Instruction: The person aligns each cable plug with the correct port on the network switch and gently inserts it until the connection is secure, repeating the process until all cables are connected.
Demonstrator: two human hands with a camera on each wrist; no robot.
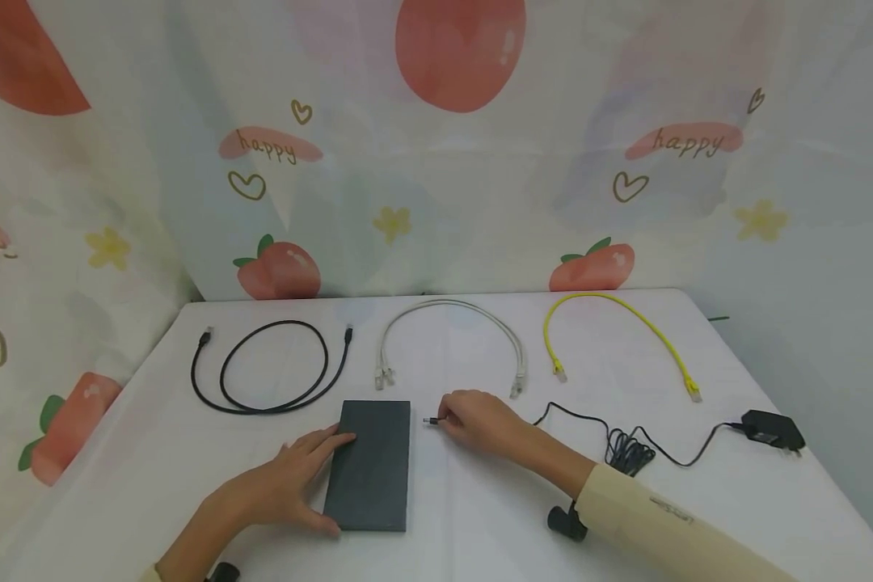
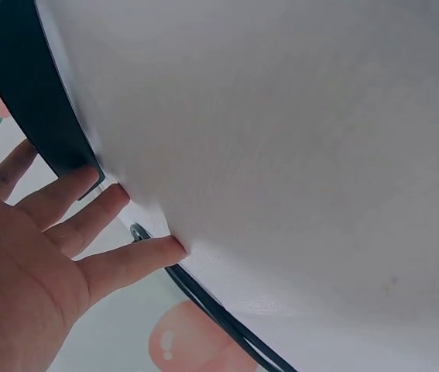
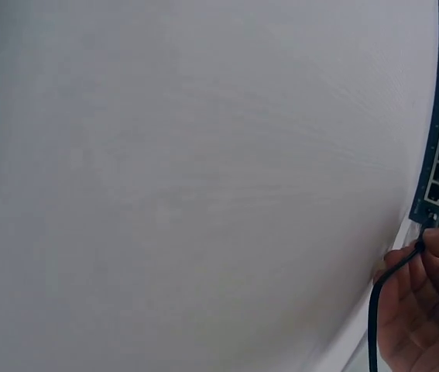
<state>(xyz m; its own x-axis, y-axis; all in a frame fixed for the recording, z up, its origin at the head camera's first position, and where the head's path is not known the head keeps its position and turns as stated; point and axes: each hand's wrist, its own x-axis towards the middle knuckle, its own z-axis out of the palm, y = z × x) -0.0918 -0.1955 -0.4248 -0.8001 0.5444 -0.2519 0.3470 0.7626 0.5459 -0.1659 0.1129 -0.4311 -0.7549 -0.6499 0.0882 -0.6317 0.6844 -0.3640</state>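
Observation:
A dark, flat network switch (image 1: 370, 469) lies on the white table, and its row of ports shows in the right wrist view. My left hand (image 1: 285, 483) touches the left side of the switch, fingers extended and thumb near the front corner. Between thumb and fingers, my right hand (image 1: 482, 423) pinches the black power plug (image 1: 432, 420) of an adapter cable. The plug's tip points left at the right side of the switch, with a small gap between them in the head view. From that hand the cable (image 3: 373, 318) hangs down in the right wrist view.
Across the back lie a coiled black network cable (image 1: 272, 411), a grey cable (image 1: 444, 302) and a yellow cable (image 1: 647, 323). At the right, a bundled cord (image 1: 629, 453) leads to the black power adapter (image 1: 773, 429). A printed curtain (image 1: 436, 178) hangs behind the table.

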